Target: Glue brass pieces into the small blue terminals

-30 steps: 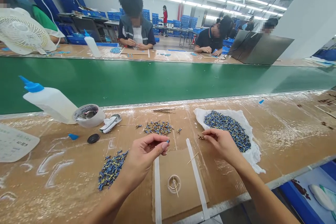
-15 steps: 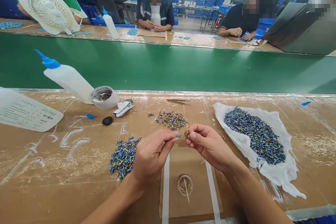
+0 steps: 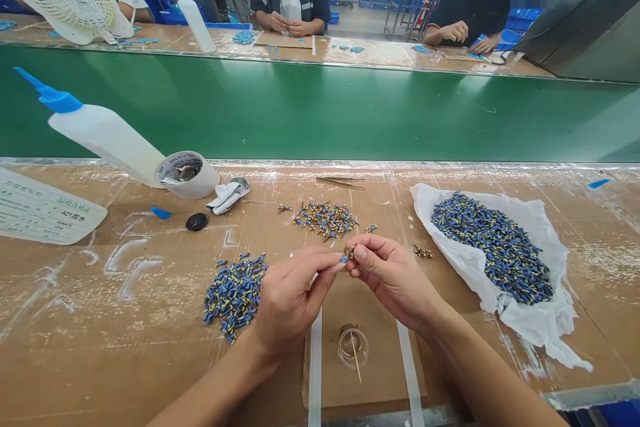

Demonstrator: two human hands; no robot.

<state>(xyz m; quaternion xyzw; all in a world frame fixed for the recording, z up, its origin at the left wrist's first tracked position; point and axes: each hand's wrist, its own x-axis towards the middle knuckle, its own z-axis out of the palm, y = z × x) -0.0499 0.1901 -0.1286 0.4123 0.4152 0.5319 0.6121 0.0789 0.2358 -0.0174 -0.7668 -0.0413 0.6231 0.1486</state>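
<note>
Fingertips meet above the cardboard pad (image 3: 350, 320): left hand (image 3: 290, 297) pinches a small blue part (image 3: 344, 258), its tip pointing right at the brass piece (image 3: 351, 252) nipped in the right hand (image 3: 393, 277). Glue cup (image 3: 353, 347) sits just below.

The brown workbench (image 3: 100, 320) carries a glue bottle (image 3: 100, 137), tape roll (image 3: 186, 175), white cloth (image 3: 540, 320) and blue-part heaps (image 3: 234, 293).
</note>
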